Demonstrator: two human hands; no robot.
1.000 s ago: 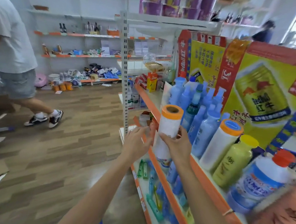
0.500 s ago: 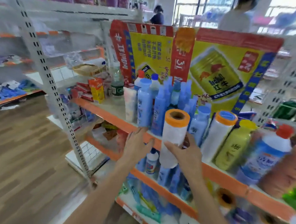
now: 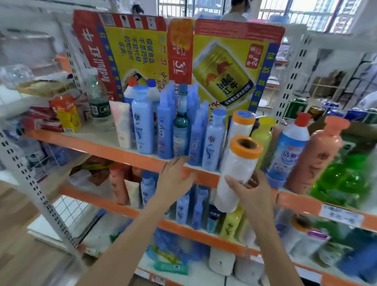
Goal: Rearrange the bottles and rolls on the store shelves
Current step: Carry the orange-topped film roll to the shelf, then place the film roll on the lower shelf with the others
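Roll: the white roll (image 3: 236, 173) with the orange end is upright in my right hand, held in front of the orange edge of the upper shelf (image 3: 115, 150), not resting on it.
Right grip: my right hand (image 3: 252, 193) wraps the roll's lower half, fingers curled round it.
Left grip: my left hand (image 3: 176, 177) is spread, fingers straight, holding nothing, just before the shelf edge below the blue bottles (image 3: 168, 123).
Neighbours: a second roll (image 3: 240, 126) stands on the shelf behind mine, beside a yellow bottle (image 3: 263, 134).
Backdrop: a yellow and red carton panel (image 3: 178, 57) stands behind the bottles.
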